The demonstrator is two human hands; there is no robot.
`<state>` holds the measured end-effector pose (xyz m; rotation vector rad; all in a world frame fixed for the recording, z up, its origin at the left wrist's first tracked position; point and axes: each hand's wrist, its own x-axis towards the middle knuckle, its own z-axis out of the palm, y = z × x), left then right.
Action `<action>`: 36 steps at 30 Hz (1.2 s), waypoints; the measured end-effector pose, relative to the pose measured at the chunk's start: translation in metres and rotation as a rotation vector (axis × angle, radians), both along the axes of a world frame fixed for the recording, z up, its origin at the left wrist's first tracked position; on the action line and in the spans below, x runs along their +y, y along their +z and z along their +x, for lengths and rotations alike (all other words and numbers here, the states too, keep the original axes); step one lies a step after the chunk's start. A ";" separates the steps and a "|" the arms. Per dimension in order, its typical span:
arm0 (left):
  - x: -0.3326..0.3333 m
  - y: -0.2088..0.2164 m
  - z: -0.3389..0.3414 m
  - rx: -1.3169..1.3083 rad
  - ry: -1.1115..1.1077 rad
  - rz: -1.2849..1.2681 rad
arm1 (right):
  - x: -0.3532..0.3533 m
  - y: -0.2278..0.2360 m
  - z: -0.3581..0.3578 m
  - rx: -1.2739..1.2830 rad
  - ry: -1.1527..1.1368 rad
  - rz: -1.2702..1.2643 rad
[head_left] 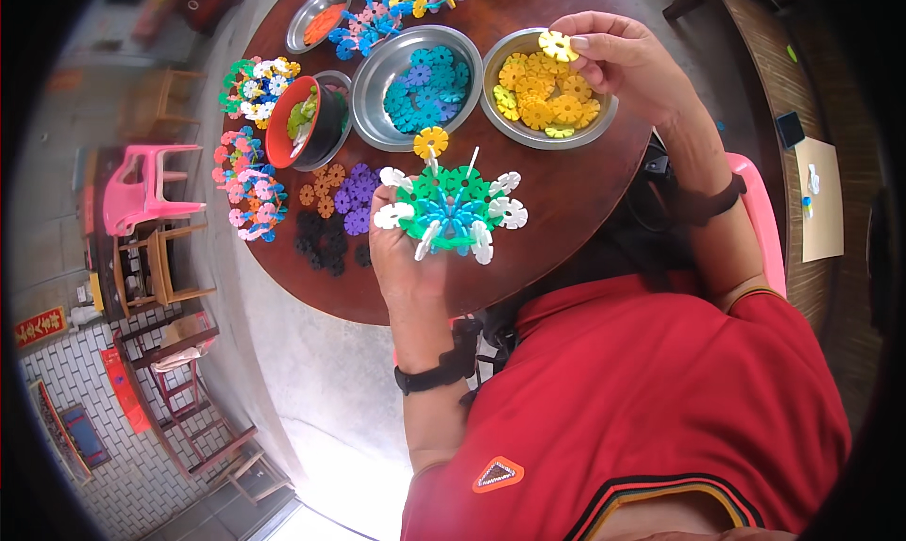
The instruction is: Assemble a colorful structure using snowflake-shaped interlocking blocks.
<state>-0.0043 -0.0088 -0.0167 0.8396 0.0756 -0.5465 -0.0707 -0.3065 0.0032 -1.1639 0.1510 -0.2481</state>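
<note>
My left hand (pixel 404 253) holds up a built cluster of interlocking flower discs (pixel 455 211), green with a blue middle and white discs sticking out around it. One orange-yellow disc (pixel 430 143) stands at the cluster's far edge. Between thumb and fingers, my right hand (pixel 630 58) pinches a pale yellow flower disc (pixel 557 46) over the rim area of a metal bowl (pixel 552 143). That bowl contains many yellow-orange discs (pixel 536 88) and a few paler ones. Part of the left hand's fingers is hidden behind the cluster.
Left of the yellow bowl, a larger metal bowl (pixel 370 88) holds blue discs. A red-and-black bowl (pixel 276 135) has green pieces. Purple discs (pixel 357 199), brown discs (pixel 326 184) and black discs (pixel 321 244) lie on the round table (pixel 528 239). Finished colourful clusters (pixel 250 183) line its left edge.
</note>
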 end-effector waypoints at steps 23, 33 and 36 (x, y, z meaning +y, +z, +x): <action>-0.013 0.006 -0.017 -0.936 0.297 0.795 | 0.058 0.038 -0.014 -0.059 0.023 -0.290; -0.019 0.015 -0.023 -1.479 0.442 0.957 | 0.101 0.029 -0.010 -0.114 0.026 -0.617; -0.019 0.014 -0.022 -1.483 0.451 0.967 | 0.100 0.030 -0.009 -0.091 -0.009 -0.669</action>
